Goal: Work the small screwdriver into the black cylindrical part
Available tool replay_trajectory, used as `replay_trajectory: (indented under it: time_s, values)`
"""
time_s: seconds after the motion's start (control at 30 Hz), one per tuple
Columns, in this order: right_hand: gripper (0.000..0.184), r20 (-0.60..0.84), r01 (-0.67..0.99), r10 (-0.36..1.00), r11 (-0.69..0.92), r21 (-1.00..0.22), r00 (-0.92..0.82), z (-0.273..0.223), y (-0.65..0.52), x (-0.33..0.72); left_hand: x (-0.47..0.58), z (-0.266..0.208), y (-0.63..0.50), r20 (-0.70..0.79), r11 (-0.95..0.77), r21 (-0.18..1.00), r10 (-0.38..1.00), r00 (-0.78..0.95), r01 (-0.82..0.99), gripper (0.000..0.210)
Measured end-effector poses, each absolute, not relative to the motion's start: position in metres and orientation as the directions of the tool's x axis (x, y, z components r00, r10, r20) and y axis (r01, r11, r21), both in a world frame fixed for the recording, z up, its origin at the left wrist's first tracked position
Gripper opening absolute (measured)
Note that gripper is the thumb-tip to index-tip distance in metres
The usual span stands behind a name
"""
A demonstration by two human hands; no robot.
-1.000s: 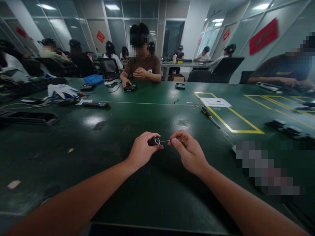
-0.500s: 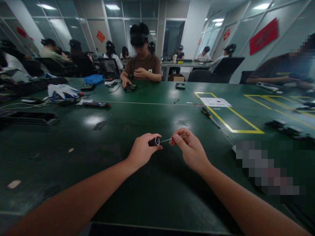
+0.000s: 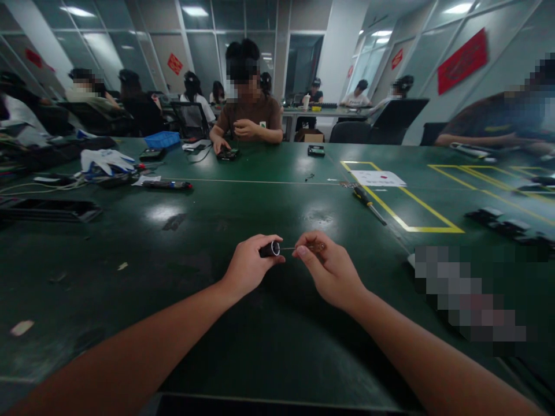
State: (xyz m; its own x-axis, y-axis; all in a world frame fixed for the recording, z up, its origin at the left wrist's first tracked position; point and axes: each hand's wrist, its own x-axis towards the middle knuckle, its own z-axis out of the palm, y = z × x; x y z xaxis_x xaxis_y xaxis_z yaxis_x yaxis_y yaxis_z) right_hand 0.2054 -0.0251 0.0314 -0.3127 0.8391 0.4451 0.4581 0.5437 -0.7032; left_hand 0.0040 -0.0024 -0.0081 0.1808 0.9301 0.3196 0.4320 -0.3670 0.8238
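In the head view, my only feed, the left hand (image 3: 248,267) has its fingers and thumb closed around a short black cylinder with a bright silver rim (image 3: 267,249), its ringed end turned to my right. The right hand (image 3: 332,270) pinches a thin metal rod with a translucent amber handle (image 3: 288,249). The rod points left at that ring, roughly along the cylinder's long axis; I can't tell whether its tip is inside. So the cylinder lies just left of the right fingertips. Glossy dark green tabletop (image 3: 243,346) spreads to either side of the hands; its near edge runs low, between my forearms. Beyond the right hand, well apart, lies a yellow-and-black screwdriver with a steel shaft (image 3: 363,197).
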Motion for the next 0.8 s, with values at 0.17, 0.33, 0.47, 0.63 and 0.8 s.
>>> replay_trajectory:
  time_s: [0.17,0.33,0.47,0.63,0.8]
  values:
    - [0.006,0.462,0.460,0.817,0.576,-0.676,-0.345,0.0334,-0.0272,0.2047,0.0027,-0.0076,-0.0014,0.349,-0.394,0.812,0.919,0.182,0.431,0.036]
    - [0.012,0.466,0.404,0.856,0.516,-0.755,-0.222,0.0309,-0.0267,0.2079,0.0026,-0.0094,0.0017,0.340,-0.367,0.812,0.929,0.143,0.454,0.039]
    - [0.014,0.462,0.389,0.862,0.507,-0.769,-0.211,0.0304,-0.0271,0.2079,0.0026,-0.0103,0.0017,0.339,-0.367,0.829,0.930,0.144,0.422,0.040]
    - [0.013,0.389,0.410,0.882,0.468,-0.783,-0.265,0.0310,-0.0271,0.2050,0.0022,-0.0107,0.0017,0.335,-0.381,0.844,0.924,0.182,0.378,0.038]
    - [0.015,0.349,0.160,0.923,0.374,-0.914,-0.160,0.0320,-0.0189,0.2044,0.0026,-0.0061,0.0015,0.348,-0.391,0.848,0.920,0.181,0.357,0.037]
